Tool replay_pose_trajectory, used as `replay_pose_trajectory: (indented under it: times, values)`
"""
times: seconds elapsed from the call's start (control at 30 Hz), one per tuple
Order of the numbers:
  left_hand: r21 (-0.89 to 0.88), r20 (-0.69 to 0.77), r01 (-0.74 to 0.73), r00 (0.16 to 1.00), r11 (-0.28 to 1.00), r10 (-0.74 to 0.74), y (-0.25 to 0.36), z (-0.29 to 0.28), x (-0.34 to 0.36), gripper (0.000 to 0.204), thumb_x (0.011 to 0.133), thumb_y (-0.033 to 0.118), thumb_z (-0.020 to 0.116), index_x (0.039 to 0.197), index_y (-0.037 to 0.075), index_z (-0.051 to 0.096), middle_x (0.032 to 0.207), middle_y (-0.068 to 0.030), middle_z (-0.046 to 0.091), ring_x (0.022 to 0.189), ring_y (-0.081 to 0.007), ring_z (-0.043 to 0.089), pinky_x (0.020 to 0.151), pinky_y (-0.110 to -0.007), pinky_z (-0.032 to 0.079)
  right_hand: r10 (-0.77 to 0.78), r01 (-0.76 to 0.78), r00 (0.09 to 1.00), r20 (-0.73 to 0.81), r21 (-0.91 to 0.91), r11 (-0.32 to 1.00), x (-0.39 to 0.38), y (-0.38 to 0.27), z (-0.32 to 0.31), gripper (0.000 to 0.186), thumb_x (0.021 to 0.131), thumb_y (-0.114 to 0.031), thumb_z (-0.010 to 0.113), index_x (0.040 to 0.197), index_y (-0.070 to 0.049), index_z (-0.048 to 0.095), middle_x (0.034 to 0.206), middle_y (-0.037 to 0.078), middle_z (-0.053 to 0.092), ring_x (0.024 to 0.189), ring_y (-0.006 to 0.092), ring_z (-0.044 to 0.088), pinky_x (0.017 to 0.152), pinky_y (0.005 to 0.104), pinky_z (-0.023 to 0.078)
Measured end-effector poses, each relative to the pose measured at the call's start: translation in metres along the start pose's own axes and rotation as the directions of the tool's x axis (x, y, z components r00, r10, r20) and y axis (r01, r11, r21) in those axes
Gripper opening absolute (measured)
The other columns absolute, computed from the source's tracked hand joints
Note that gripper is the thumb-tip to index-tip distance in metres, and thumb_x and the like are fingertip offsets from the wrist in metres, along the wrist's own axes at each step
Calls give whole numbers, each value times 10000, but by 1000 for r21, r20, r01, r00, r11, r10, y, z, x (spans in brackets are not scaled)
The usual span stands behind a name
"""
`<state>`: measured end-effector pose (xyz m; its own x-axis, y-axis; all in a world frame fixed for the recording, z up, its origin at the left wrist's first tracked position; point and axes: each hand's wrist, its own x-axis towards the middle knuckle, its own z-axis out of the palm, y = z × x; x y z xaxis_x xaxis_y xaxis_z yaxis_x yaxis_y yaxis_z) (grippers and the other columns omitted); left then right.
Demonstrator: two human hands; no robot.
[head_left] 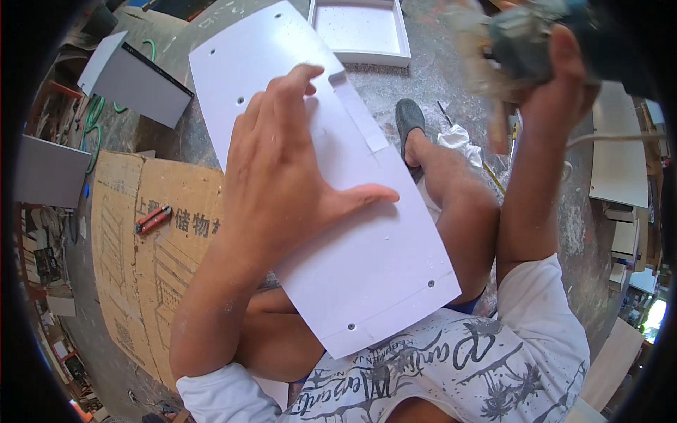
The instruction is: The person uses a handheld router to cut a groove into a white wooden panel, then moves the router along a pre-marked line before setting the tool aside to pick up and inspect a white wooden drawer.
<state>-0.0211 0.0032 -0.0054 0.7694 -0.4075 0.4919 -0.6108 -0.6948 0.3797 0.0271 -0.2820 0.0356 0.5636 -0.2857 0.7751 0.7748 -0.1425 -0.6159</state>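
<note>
A long white board (381, 247) with several screw heads or holes slants across my lap, its far end up and to the left. My left hand (278, 155) is over its middle, thumb stretched out and fingers apart; whether the palm presses on the surface I cannot tell. Close to its fingertips, a notch (337, 77) and a pale strip (361, 120) run along the board's right edge. Raised at the upper right, my right hand (568, 74) grips a teal trim router (522, 46) with a clear base. Motion blurs this tool, and its bit cannot be made out.
A shallow white tray-like box (407, 49) lies beyond the board. On the left are a flattened cardboard sheet (120, 183) with a red cutter (154, 220) on it, white panels (134, 84) and a green hose (92, 134). A pale cord (613, 136) trails right, past another panel (620, 162).
</note>
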Motion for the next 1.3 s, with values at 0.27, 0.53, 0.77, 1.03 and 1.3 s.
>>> replay_pose_trajectory:
  times: [0.27, 0.53, 0.77, 1.03, 1.3]
  values:
    - [25, 82, 74, 994, 997, -76, -11, -31, -21, 1167, 530, 713, 921, 1337, 19, 442, 1347, -211, 546, 1220, -371, 543, 1025, -477, 420, 305, -376, 877, -371, -136, 916, -16, 71, -226, 611, 997, -388, 524, 1327, 123, 586, 1293, 292, 652, 1144, 338, 685, 1018, 436, 560]
    - [53, 170, 65, 983, 996, -73, -23, -49, -30, 921, 596, 805, 817, 1139, 79, 660, 1252, -205, 614, 1077, -313, 551, 950, -454, 391, 393, -608, 477, -786, 27, 794, -178, 149, -439, 574, 989, -415, 576, 1314, 56, 619, 1303, 185, 666, 1183, 340, 658, 1070, 478, 508]
    - [119, 300, -25, 954, 993, -12, -8, -37, -17, 347, 949, 634, 577, 929, 347, 771, 1247, 7, 665, 1028, -243, 548, 893, -440, 362, 3, -782, 309, -951, -252, 570, -253, 176, -397, 664, 978, -485, 596, 1301, 95, 611, 1220, 213, 660, 1126, 302, 677, 1034, 446, 524]
    - [156, 468, 10, 880, 988, -83, 4, -32, -10, 284, 988, 672, 530, 995, 443, 697, 1249, 163, 567, 1320, -206, 446, 1145, -468, 306, 26, -746, 406, -913, -315, 587, -268, 210, -383, 638, 962, -450, 649, 1296, 92, 608, 1222, 200, 659, 1090, 297, 682, 990, 431, 546]
    - [145, 389, 31, 917, 989, -86, 3, -31, -18, 293, 998, 625, 527, 955, 378, 678, 1220, 135, 593, 1283, -218, 441, 1122, -479, 305, 72, -745, 442, -894, -321, 585, -275, 231, -386, 618, 946, -415, 702, 1290, 89, 605, 1225, 188, 659, 1055, 291, 688, 946, 416, 568]
